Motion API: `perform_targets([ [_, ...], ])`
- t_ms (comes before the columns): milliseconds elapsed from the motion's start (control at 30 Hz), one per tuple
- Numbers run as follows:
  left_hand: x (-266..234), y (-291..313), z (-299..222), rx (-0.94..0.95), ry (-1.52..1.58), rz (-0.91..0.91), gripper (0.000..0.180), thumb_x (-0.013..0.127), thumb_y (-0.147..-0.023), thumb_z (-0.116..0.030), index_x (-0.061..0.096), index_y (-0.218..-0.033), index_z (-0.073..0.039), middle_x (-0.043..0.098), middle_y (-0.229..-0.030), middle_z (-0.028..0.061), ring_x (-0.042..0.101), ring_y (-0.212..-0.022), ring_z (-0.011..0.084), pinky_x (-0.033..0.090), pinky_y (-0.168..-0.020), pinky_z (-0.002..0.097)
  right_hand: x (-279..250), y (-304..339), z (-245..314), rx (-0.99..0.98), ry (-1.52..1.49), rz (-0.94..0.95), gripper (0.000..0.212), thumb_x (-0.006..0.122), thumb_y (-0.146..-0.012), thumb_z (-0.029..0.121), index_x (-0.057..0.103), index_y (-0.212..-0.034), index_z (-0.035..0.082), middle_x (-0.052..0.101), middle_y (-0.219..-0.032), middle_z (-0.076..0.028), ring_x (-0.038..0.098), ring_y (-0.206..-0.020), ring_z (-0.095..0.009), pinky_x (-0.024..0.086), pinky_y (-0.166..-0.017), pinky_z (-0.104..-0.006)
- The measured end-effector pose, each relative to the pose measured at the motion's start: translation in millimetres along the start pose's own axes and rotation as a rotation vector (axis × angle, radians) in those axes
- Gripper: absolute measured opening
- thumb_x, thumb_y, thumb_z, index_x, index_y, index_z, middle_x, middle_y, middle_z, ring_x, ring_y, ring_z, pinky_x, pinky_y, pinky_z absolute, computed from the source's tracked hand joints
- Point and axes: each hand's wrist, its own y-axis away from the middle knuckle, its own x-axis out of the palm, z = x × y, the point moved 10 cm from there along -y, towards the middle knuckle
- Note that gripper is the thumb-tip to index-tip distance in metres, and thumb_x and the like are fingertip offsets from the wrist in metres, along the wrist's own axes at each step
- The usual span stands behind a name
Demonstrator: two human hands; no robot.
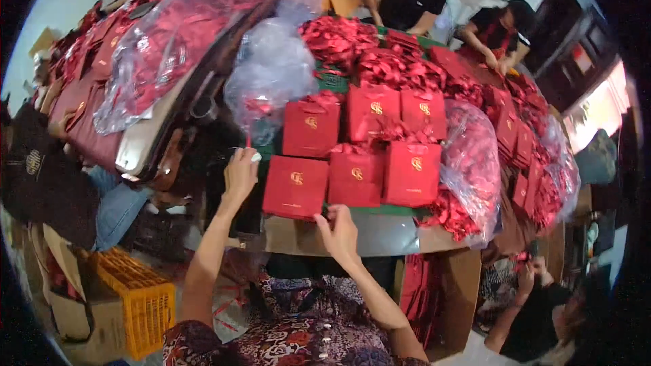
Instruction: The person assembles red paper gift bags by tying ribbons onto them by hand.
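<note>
My left hand (241,175) is raised at the left of the red bags, its fingers pinched on a thin red ribbon (249,140). A small white patch shows at its fingertips. My right hand (339,232) grips the lower right corner of a flat red gift bag (295,188) with a gold emblem, its thumb by the edge. Beside that bag lie two similar red bags (357,177) with ribbon bows. More stand behind them, one red bag (310,127) directly beyond the gripped one.
Clear plastic bags (270,71) and heaps of red ribbon (339,41) cover the table's far part. A plastic-wrapped bundle (471,169) lies at right. An orange crate (146,315) sits on the floor at left. Several people work around the table, including a person (410,0) across.
</note>
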Motion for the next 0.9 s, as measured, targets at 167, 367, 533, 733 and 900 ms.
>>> perform_targets([
  [167,1.9,0.8,-19.8,-0.051,-0.106,0.010,0.038,0.069,-0.087,-0.014,0.062,-0.123,-0.004,0.046,-0.131,0.0193,0.055,-0.109,0.0409,0.050,-0.087,0.0469,17.7,-17.4,-20.7,-0.024,0.080,-0.028,0.041,0.073,-0.086,0.038,0.056,-0.097,0.003,0.063,-0.086,-0.017,0.065,-0.077,-0.036,0.050,-0.066,-0.0449],
  [367,4.8,49.6,-42.3,0.013,0.192,0.005,0.039,0.066,-0.092,-0.019,0.059,-0.125,0.001,0.057,-0.114,0.0196,0.055,-0.106,0.0375,0.046,-0.091,0.0432,12.1,-13.2,-23.0,0.018,-0.002,-0.027,0.033,0.074,-0.086,0.032,0.058,-0.092,0.004,0.065,-0.078,-0.013,0.066,-0.072,-0.029,0.052,-0.065,-0.0398],
  [533,0.4,73.9,-49.3,-0.206,0.440,-0.006,0.047,0.066,-0.093,-0.017,0.052,-0.135,-0.001,0.056,-0.111,0.0142,0.055,-0.098,0.0258,0.046,-0.084,0.0365,3.9,-2.6,-10.1,-0.048,-0.055,-0.072,0.028,0.073,-0.087,0.024,0.054,-0.092,0.004,0.064,-0.075,-0.011,0.065,-0.068,-0.023,0.051,-0.063,-0.0352],
  [733,-30.9,93.7,-104.9,-0.174,0.590,-0.079,0.048,0.068,-0.087,-0.005,0.053,-0.133,-0.002,0.058,-0.100,0.0079,0.056,-0.083,0.0169,0.047,-0.071,0.0294,-21.8,30.3,-41.7,0.177,-0.616,0.017,0.020,0.065,-0.095,0.014,0.049,-0.101,0.004,0.061,-0.072,-0.005,0.064,-0.068,-0.010,0.048,-0.058,-0.0253],
  [900,-14.5,131.3,-193.9,-0.003,0.521,0.100,0.054,0.072,-0.083,-0.008,0.052,-0.133,-0.003,0.050,-0.119,0.0163,0.056,-0.101,0.0290,0.049,-0.085,0.0372,-60.7,84.9,-110.5,0.293,-0.748,0.066,0.017,0.063,-0.096,0.013,0.049,-0.102,0.005,0.062,-0.077,-0.004,0.062,-0.069,-0.009,0.049,-0.058,-0.0245],
])
